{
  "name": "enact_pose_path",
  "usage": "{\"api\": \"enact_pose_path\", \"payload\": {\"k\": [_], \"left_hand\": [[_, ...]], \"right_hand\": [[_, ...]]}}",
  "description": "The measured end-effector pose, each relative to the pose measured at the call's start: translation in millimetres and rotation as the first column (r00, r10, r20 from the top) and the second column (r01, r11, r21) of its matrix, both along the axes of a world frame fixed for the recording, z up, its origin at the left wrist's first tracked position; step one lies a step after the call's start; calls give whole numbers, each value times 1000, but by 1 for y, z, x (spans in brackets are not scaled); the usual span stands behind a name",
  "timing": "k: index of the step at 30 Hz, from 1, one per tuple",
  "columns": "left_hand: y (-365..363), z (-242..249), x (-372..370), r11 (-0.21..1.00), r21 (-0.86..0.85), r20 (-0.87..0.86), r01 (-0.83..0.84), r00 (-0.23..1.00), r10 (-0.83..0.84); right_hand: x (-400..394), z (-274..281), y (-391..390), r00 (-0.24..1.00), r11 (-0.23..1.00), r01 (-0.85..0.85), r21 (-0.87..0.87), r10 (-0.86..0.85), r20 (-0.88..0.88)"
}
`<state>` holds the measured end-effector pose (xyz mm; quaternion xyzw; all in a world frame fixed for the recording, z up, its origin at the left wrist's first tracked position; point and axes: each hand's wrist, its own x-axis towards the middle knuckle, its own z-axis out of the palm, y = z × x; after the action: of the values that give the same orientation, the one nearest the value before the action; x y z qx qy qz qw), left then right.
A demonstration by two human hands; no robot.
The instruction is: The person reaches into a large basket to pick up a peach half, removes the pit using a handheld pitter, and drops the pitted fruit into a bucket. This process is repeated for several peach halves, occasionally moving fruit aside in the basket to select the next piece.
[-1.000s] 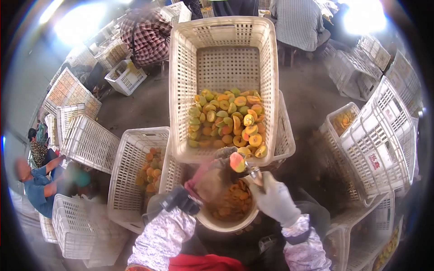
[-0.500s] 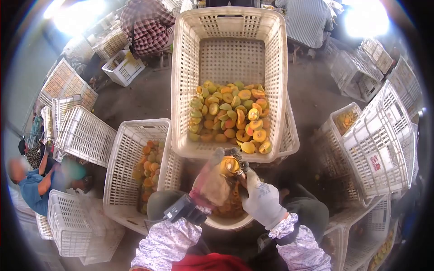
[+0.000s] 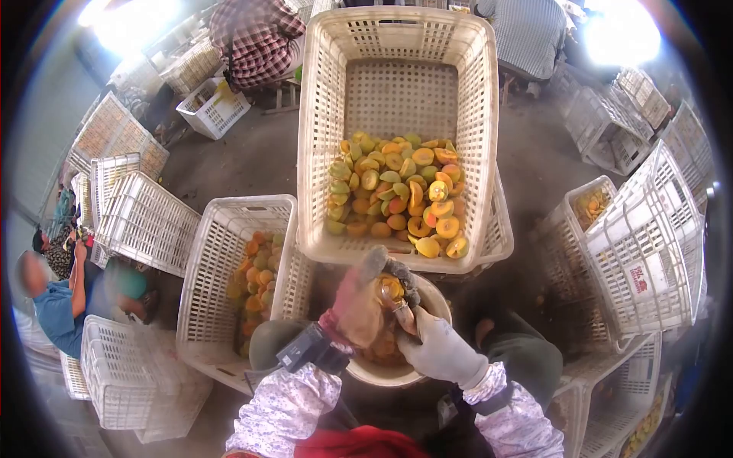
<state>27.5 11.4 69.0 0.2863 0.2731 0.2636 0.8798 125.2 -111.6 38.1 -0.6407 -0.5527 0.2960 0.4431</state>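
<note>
My left hand point(image 3: 357, 309), in a dirty glove, is closed round a halved yellow peach point(image 3: 390, 289), cut side up. My right hand point(image 3: 441, 353), in a pale grey glove, grips a small metal pitting tool point(image 3: 403, 315) whose tip meets the fruit; its exact shape is partly hidden. Both hands are over a round white bucket point(image 3: 445, 304) between my knees, with orange scraps inside. Just beyond them, a large white crate point(image 3: 474, 191) is tilted toward me, and many peach halves point(image 3: 393, 183), green-yellow to orange, have gathered at its near end.
Left of my knee stands a white crate point(image 3: 191, 305) with orange peach halves point(image 3: 256, 278). Stacked crates point(image 3: 637, 259) are on the right, with more crates point(image 3: 149, 221) on the left. A person in blue point(image 3: 57, 313) sits at far left; others point(image 3: 256, 46) sit ahead.
My right hand has moved slightly down, and the tool now shows between it and the peach. The left fingers curl further round the fruit. The view has shifted a little.
</note>
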Motion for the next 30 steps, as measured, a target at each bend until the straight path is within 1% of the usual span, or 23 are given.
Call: {"api": "enact_pose_path", "payload": {"k": [2,4,6,7,9,10,11,12,13,15,17,18,19,20,21,22,23,24,25,26,27,28,30], "left_hand": [[2,1,-1,993,107,-54,55,997,-49],[1,-4,1,971,210,-108,116,990,-94],[-3,-18,5,968,240,-172,-74,978,117],[-4,-18,2,968,239,-178,-70,977,114],[-7,-9,-5,962,262,-5,72,997,-74],[-7,1,-7,994,87,-105,73,992,-63],[-7,4,-6,994,84,-102,67,993,-58],[-8,5,-7,963,263,-115,54,993,-25],[-8,11,-6,898,437,-127,51,992,5],[-4,20,-5,949,312,-154,39,988,9],[12,0,-17,929,330,-186,171,976,-113],[26,-25,-23,953,302,-180,23,983,34],[30,-9,-35,990,125,-35,-65,997,70],[36,8,-49,991,-67,102,-116,987,123],[54,-7,-65,908,257,72,-331,944,323],[71,-2,-94,946,239,126,-220,973,194],[89,-13,-125,674,738,-306,-18,882,359],[99,-12,-150,502,833,-491,231,727,480],[106,-5,-156,493,835,-494,244,726,479],[112,2,-158,404,681,-685,611,336,647],[114,8,-158,393,355,-616,848,-104,781],[99,20,-141,346,324,-504,881,-148,851],[93,31,-100,251,556,-617,792,192,763]], "right_hand": [[4,6,0,994,996,-73,-54,68,-91],[0,7,-1,999,995,-25,-101,21,-47],[0,9,-1,1000,989,21,-144,-22,-7],[4,12,-1,994,987,-100,-124,94,-49],[7,19,-3,975,971,-215,-103,206,-87],[6,22,-3,962,928,-235,-290,180,-204],[5,26,-2,941,844,-272,-463,132,-312],[5,35,0,895,836,-289,-466,63,-441],[8,34,3,893,835,-293,-465,66,-445],[18,26,3,548,783,-517,-346,-8,-837],[20,26,4,583,737,-564,-372,37,-811],[15,28,3,815,764,-454,-458,148,-561],[10,28,-2,943,807,-323,-494,229,-242],[6,10,-12,923,907,-326,-267,366,117],[-2,-12,-22,942,932,-213,-292,275,191],[-3,-15,-24,921,900,-161,-405,284,265],[-5,-17,-24,893,857,-102,-505,302,332],[-5,-16,-27,897,861,-102,-498,296,328],[-6,-15,-29,848,839,-75,-538,338,408],[-8,-15,-31,793,817,-42,-576,377,478],[-10,-14,-35,804,819,-41,-572,367,468],[-9,-12,-38,766,840,-46,-541,377,520],[-2,-6,-40,724,858,-49,-512,383,574]]}}
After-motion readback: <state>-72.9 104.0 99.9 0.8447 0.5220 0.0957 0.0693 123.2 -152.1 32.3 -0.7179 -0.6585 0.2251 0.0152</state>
